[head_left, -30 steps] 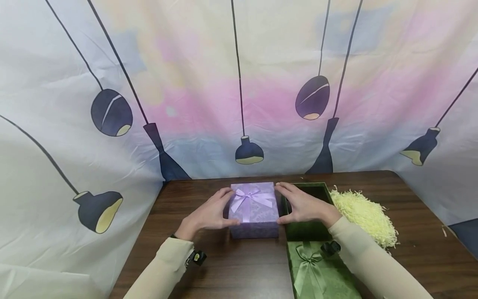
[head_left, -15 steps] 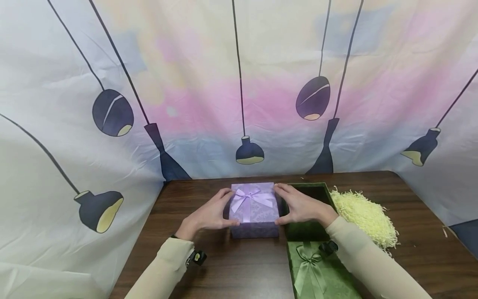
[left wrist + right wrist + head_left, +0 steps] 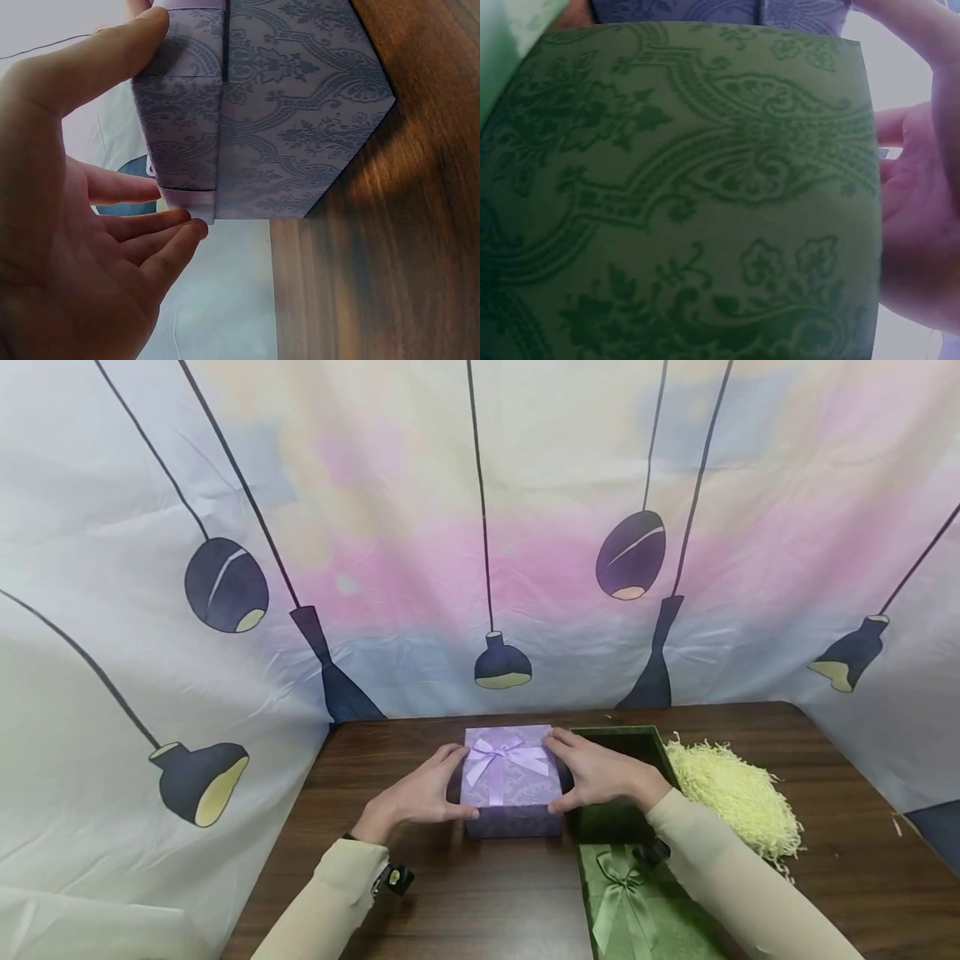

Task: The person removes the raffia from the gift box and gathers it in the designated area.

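A purple patterned gift box (image 3: pixel 517 823) stands on the table with its lid (image 3: pixel 522 781) on and a lilac ribbon bow (image 3: pixel 501 755) on top. My left hand (image 3: pixel 423 787) grips the lid from its left side. In the left wrist view, the left thumb (image 3: pixel 124 46) lies at the lid's near corner, and the fingertips (image 3: pixel 182 232) are at its side edge. My right hand (image 3: pixel 600 770) holds the lid's right side, thumb at the near corner and fingers toward the far one. In the right wrist view, a green box wall hides much of that hand.
An uncovered green box (image 3: pixel 615 823) stands close beside the purple one, under my right hand and forearm. Its green lid (image 3: pixel 678 910) with a bow lies in front of it. A heap of pale yellow shredded paper (image 3: pixel 735 797) lies to the right on the wooden table (image 3: pixel 450 902).
My right hand has shifted a little to the left, from beside the purple box onto its lid's edge. The left hand and the box have hardly moved.
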